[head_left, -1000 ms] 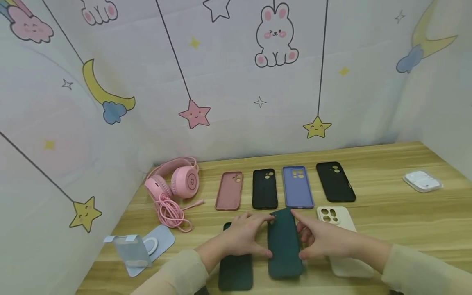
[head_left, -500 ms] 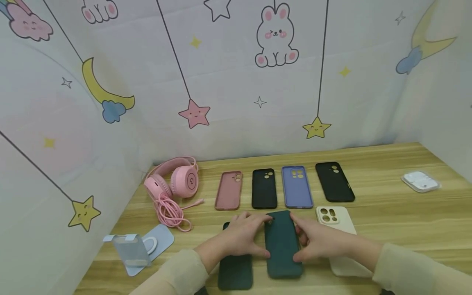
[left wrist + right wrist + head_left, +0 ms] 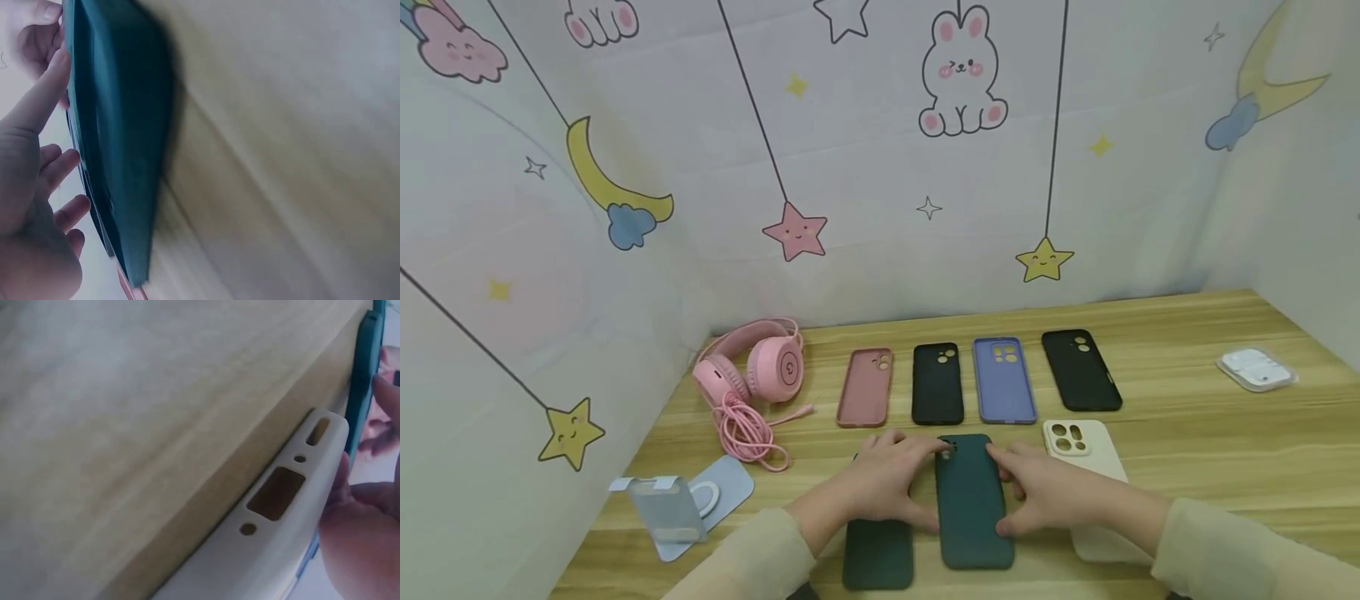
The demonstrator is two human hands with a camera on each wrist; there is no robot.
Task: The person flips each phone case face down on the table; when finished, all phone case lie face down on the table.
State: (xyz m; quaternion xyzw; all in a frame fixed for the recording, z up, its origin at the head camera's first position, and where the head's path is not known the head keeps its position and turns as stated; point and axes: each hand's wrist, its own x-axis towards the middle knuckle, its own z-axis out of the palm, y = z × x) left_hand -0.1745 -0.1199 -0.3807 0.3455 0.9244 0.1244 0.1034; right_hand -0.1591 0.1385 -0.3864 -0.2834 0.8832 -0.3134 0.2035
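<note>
A dark green phone case (image 3: 973, 500) lies on the table between my two hands, back up, its camera cutout at the top left. My left hand (image 3: 887, 479) holds its left side, index finger at the top corner and thumb at the lower edge. On the opposite side, my right hand (image 3: 1048, 487) grips the edge with index finger and thumb. Under my left wrist is another dark green case (image 3: 878, 557), its upper part hidden by the hand; its end looms large in the left wrist view. A cream case (image 3: 275, 506) lies beneath my right wrist.
Behind the hands stand a pink case (image 3: 865, 387), a black case (image 3: 937, 383), a purple case (image 3: 1004, 379) and another black case (image 3: 1081, 371) in a row. Pink headphones (image 3: 775, 371) and a light blue stand (image 3: 670, 512) are left; boxed white earphones (image 3: 1257, 368) are far right.
The dark green case between my hands has come down flat, straightened and shifted slightly left and nearer to me. Both hands have moved a little left with it.
</note>
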